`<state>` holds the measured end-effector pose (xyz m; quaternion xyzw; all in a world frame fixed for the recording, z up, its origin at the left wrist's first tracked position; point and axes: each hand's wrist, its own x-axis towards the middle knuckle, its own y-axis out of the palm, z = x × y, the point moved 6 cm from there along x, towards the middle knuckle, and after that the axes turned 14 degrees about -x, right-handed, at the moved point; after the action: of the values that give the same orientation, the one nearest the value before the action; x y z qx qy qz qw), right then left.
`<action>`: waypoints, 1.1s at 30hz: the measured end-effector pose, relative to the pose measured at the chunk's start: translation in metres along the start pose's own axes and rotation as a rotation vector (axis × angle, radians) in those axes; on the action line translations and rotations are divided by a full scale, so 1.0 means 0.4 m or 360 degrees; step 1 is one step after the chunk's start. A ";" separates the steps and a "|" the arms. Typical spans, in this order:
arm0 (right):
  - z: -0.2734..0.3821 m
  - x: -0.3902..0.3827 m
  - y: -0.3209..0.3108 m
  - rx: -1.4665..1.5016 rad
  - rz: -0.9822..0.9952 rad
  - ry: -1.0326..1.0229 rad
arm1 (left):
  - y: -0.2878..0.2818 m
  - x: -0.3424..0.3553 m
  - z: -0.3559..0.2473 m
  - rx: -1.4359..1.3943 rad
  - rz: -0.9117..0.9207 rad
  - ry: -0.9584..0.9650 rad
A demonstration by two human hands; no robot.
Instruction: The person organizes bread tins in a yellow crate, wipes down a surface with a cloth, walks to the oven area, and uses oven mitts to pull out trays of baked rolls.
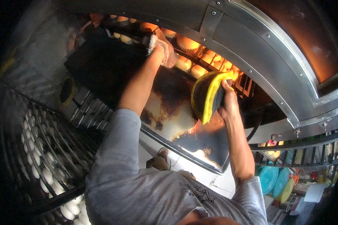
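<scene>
My left hand point(168, 52) reaches into the glowing oven, closed around a crumpled whitish cloth point(152, 44); its fingertips are partly hidden. It is close beside the rows of bread. My right hand point(229, 99) grips a folded black oven pad with a bright yellow edge point(211, 95), thumb on the near face. The pad stands tilted in front of the oven mouth. Behind both hands, rounded bread loaves point(187, 43) and smaller buns point(218, 60) sit in rows, lit orange. Below my hands lies the lowered oven door point(165, 101), its metal surface scorched dark.
A curved steel oven front point(248, 45) with rivets overhangs my hands. To the left stands a dark rack point(56, 142) holding several pale dough pieces point(47, 176). At right, beyond a dark rail point(308, 153), are turquoise round lids point(268, 178). My sandalled foot point(162, 153) is on white tiles.
</scene>
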<state>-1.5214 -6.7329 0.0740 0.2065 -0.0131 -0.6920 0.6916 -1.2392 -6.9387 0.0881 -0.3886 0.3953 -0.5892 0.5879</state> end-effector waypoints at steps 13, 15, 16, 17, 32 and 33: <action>-0.105 -0.062 0.012 0.0283 0.0301 0.0083 | -0.042 -0.550 -0.132 -0.1108 -0.0394 0.0148; -0.108 -0.124 -0.036 0.0198 0.0194 0.0098 | -0.025 -0.637 -0.150 -0.1235 -0.0436 0.0047; -0.104 -0.155 -0.059 0.0141 0.0148 0.0114 | -0.011 -0.676 -0.150 -0.1297 -0.0459 -0.0025; -0.098 -0.186 -0.084 0.0084 0.0100 0.0130 | 0.010 -0.713 -0.138 -0.1352 -0.0480 -0.0121; -0.167 -0.692 -0.396 -0.0352 0.0300 -0.0108 | 0.157 -1.202 -0.083 -0.2088 -0.0727 -0.0803; -0.180 -0.727 -0.406 -0.0342 0.0337 -0.0099 | 0.167 -1.256 -0.098 -0.2132 -0.0733 -0.0817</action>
<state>-1.6663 -6.4265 0.0367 0.1072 0.0177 -0.6186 0.7782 -1.2464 -6.4356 0.0148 -0.8610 0.4284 -0.2217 0.1612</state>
